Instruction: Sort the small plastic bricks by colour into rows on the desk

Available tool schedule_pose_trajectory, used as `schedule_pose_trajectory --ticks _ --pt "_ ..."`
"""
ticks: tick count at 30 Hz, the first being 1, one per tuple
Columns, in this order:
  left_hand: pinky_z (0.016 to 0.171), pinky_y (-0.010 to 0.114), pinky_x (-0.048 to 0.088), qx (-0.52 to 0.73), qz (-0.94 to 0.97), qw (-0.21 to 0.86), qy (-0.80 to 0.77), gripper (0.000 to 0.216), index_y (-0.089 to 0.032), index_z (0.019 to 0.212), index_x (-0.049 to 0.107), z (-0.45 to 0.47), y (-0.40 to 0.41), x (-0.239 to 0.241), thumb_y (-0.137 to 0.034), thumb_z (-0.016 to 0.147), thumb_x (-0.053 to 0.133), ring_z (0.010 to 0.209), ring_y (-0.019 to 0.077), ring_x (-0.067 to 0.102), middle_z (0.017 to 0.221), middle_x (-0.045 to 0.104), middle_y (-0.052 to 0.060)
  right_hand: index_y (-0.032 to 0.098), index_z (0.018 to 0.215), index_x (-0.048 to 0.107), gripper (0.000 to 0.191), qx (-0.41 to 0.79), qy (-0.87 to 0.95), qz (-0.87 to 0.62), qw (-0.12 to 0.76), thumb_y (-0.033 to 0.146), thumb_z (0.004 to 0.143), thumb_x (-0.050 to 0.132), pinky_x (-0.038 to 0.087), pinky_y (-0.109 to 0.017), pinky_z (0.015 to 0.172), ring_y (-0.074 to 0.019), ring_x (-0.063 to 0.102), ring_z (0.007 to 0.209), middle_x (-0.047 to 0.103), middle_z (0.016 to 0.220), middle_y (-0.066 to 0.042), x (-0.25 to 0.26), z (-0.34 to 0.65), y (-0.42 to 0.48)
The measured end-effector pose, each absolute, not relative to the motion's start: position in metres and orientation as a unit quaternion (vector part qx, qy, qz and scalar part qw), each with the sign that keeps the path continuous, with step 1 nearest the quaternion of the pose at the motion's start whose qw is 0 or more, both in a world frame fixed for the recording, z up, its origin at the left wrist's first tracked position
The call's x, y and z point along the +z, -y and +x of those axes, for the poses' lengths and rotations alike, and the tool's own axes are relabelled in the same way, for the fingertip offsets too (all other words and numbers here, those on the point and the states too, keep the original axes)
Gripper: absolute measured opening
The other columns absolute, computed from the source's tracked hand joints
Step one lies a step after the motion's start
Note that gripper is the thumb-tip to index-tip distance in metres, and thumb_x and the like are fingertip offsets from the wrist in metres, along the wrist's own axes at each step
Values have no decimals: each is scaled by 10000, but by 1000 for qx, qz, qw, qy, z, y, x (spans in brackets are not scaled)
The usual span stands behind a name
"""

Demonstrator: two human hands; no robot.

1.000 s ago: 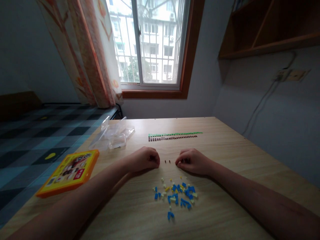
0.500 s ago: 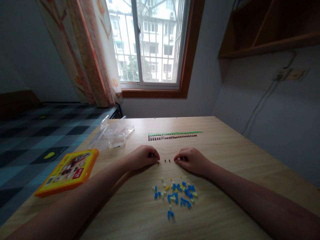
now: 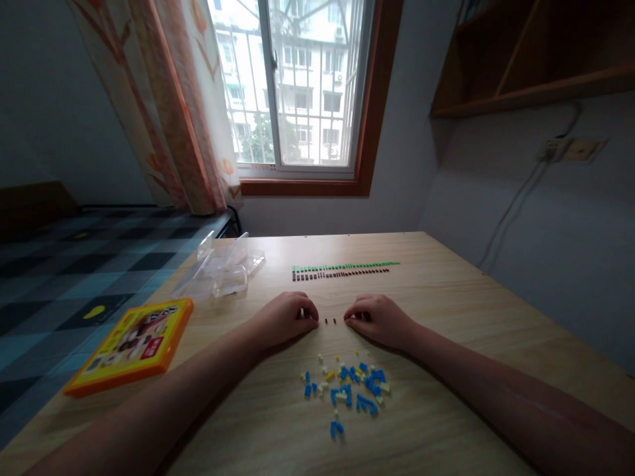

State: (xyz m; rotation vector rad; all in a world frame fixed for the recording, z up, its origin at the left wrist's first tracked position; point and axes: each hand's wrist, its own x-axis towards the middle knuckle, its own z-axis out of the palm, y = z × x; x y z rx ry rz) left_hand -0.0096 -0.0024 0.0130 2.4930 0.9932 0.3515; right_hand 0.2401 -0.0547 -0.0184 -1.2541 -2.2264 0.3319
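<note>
Resting on the wooden table (image 3: 436, 396), my left hand (image 3: 290, 316) has its thumb and fingertips pinched where a small brown brick was visible before; the brick itself is hidden now. Two tiny brown bricks, one on the left (image 3: 326, 321) and one on the right (image 3: 335, 321), stand apart between my hands. My right hand (image 3: 380, 317) is also pinched, just right of them; whatever its fingertips hold is too small or covered. Beyond the hands lie a row of green bricks (image 3: 342, 267) and a row of brown bricks (image 3: 342, 274). Nearer me is a loose pile of blue, yellow and cream bricks (image 3: 367, 380).
A yellow-orange box (image 3: 133, 344) lies at the table's left edge, with clear plastic trays (image 3: 231, 274) behind it. Left of the table is a bed with a checked cover (image 3: 44, 277). A window (image 3: 312, 99) and curtain (image 3: 173, 112) are at the back.
My left hand's fingertips have closed over the small brown brick that showed beside them. My right hand stays almost in place. The whole view has shifted slightly.
</note>
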Motion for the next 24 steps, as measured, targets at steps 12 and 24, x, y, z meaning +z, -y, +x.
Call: schedule_pose_trajectory --ticks 12,24 --pt "707 241 460 134 896 209 -367 163 -208 816 754 -9 3 12 -251 753 610 729 140 602 843 675 23 191 835 763 175 19 784 -549 290 259 828 602 427 -258 656 -149 590 679 704 770 -40 -19 306 20" --pt "706 241 455 146 895 203 -370 139 -218 787 756 -9 2 8 -252 742 629 720 137 603 824 672 13 260 914 796 279 10 624 -731 276 422 784 611 436 -283 628 -217 673 767 765 831 -33 -42 382 -23"
